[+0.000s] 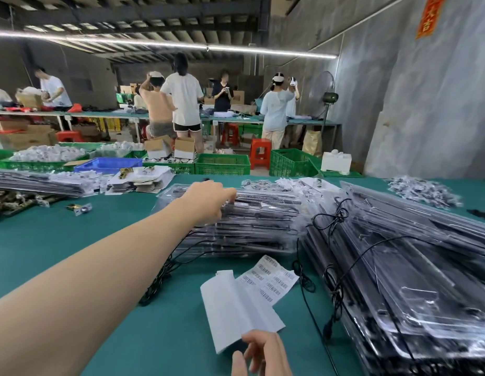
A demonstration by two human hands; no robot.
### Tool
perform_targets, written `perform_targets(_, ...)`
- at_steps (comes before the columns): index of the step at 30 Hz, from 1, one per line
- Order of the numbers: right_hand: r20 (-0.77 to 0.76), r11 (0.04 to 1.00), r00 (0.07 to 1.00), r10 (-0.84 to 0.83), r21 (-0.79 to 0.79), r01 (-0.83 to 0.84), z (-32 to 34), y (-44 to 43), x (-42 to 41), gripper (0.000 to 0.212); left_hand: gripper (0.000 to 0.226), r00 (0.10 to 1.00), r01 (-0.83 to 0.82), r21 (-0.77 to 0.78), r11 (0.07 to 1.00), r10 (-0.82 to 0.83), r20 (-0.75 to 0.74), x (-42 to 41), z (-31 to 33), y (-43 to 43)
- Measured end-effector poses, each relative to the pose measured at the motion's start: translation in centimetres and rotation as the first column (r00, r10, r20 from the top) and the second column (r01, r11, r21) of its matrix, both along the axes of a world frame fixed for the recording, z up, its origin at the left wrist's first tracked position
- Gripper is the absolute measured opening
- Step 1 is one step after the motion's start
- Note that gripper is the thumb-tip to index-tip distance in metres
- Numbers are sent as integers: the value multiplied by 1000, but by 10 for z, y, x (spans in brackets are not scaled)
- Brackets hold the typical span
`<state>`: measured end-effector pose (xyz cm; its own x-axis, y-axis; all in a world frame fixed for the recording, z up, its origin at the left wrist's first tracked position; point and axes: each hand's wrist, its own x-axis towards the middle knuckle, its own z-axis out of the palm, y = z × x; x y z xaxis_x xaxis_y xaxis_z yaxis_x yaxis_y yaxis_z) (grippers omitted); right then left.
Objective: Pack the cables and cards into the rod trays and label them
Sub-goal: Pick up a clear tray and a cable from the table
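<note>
Left hand [208,199] is out at arm's length on the middle tray stack [257,221], clear rod trays with dark contents, lying on the green table [86,226]. Its fingers bend down over the top tray. They're blurred, so I can't tell if they pinch it or just press on it.

Right hand [263,354] is low at the near edge. Thumb and fingers pinch the near end of the label sheet [244,302]. The sheet is folded: the blank white backing faces me, and the barcode labels show on the far flap, which lies flat on the table just in front of the middle stack.

I see a 2nd tray stack [412,280] at the right, taller, angled and touching the middle stack. Black cables [331,221] loop over its top and hang down its near side. More black cable [160,280] is bunched on the table under the left forearm, against the middle stack.

Loose cards [143,183] are piled at far left, beside another flat stack of trays [32,183]. There's brass hardware [16,202] at the left edge and small bagged parts [423,191] at far right.

Past the table are green crates [222,164], 1 blue crate [108,164] and a red stool [260,153]. Several people stand at a long table further back.
</note>
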<state>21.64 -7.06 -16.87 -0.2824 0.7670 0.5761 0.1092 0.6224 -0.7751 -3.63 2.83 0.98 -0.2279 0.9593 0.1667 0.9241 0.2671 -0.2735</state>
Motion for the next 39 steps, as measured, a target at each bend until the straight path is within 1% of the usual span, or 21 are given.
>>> perform_targets(2,11,1000,1000,-10,25,10,-2,3,0,43,34,999,-24,49,999,25,-20,1,-3,1)
perform_targets(5,-7,1000,1000,-7,0,7,-5,2,-1,43,25,998,-43,177,983,48,-28,0,-10,0)
perform_targets(7,-21,1000,1000,1,-6,-2,-8,2,-2,40,27,998,-58,261,964,63,-9,-1,-12,-3)
perform_targets(10,-4,1000,1000,16,-19,-16,-12,3,0,36,34,998,-42,359,933,57,-32,-3,-13,-7)
perform_targets(13,-3,998,998,56,-27,-56,-14,4,0,46,33,997,-28,474,880,56,-46,-4,-8,-11)
perform_targets(16,2,1000,1000,17,20,-17,-10,4,1,37,32,997,-9,574,819,52,-58,-2,5,-22)
perform_targets(18,-1,999,1000,27,29,-27,-5,2,2,27,33,996,7,617,787,51,-77,1,17,-36)
perform_targets(20,0,998,1000,17,65,-17,-1,1,7,26,33,995,32,654,756,41,-96,7,26,-56)
perform_targets(23,-34,998,999,32,51,-30,2,-2,11,20,34,995,60,712,700,14,-98,23,35,-95)
perform_targets(26,-60,999,997,43,35,-41,1,-4,14,24,46,996,76,754,652,-10,-92,46,31,-144)
perform_targets(31,-54,998,997,61,-15,-62,0,-5,19,33,76,994,84,743,664,0,-112,82,7,-238)
perform_targets(34,-47,996,995,88,-15,-88,4,-10,24,31,83,993,55,799,599,49,-106,93,3,-291)
perform_targets(36,-34,994,994,104,-43,-105,8,-14,29,39,77,990,59,831,553,73,-119,90,13,-326)
perform_targets(37,-27,989,992,121,-79,-122,12,-17,32,39,67,993,49,833,551,64,-101,86,19,-341)
perform_targets(38,-23,982,989,145,-119,-146,17,-22,34,36,50,997,20,828,561,48,-57,79,25,-357)
perform_targets(39,-23,970,983,181,-162,-182,24,-26,35,32,33,999,-42,823,567,37,25,73,31,-369)
